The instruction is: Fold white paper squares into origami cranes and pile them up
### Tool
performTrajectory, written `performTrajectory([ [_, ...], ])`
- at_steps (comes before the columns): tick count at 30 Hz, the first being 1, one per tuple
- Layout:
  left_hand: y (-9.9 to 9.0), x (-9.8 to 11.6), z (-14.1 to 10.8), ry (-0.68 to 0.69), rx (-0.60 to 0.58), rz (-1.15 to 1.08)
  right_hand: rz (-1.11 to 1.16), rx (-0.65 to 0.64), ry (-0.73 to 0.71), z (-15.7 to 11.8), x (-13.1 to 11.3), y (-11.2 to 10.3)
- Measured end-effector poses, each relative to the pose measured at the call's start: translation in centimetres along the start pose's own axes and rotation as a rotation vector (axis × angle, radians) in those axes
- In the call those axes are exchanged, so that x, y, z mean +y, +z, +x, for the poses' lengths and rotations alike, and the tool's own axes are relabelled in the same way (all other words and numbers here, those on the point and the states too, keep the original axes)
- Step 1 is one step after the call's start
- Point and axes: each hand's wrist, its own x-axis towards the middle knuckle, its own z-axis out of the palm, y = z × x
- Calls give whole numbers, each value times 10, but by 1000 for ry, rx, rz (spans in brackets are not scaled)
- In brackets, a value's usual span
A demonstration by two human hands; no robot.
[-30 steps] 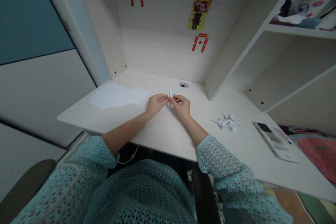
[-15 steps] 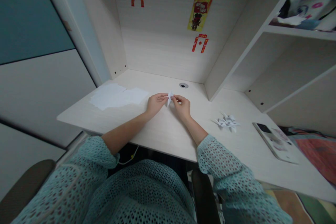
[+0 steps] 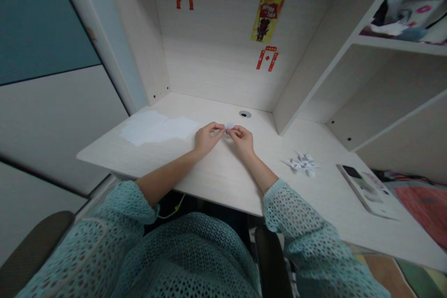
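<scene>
A small folded piece of white paper [image 3: 229,126] is held just above the desk, between the fingertips of both hands. My left hand [image 3: 208,138] pinches its left side with thumb and forefinger. On the other side, my right hand [image 3: 242,140] grips it between thumb and fingers. The fingertips cover much of the paper, so its exact folds are hard to make out. To the right on the desk lies a small pile of folded white paper pieces [image 3: 303,163] with pointed ends. Flat white paper sheets [image 3: 157,128] lie left of my left hand.
The white desk [image 3: 209,181] runs up to a back panel with red and yellow stickers. A phone [image 3: 366,191] lies at the right. A round cable hole [image 3: 245,114] is behind my hands. An upright divider [image 3: 307,74] stands at right, and chair armrests [image 3: 272,260] are below.
The folded paper has turned between my fingers: it stood tall and upright before and now looks lower and flatter. Both hands have stayed in nearly the same place.
</scene>
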Motion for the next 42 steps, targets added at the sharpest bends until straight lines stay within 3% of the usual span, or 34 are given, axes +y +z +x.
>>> performTrajectory([
  [9,0,-9,4,70,-32,32,29,-43,17,1,0,0],
  [18,5,-21,11,-250,-82,-374,1,-9,10,2,1,-2],
  [23,6,-21,11,-345,-122,-359,-178,-12,3,4,5,-4],
  [31,4,-12,10,-376,-148,-250,-208,-27,-48,4,10,-3],
  [36,2,-12,11,-390,-106,-293,-147,-59,0,2,5,-1],
  [42,2,-11,10,-318,-74,-271,-227,-65,69,-3,0,-1],
])
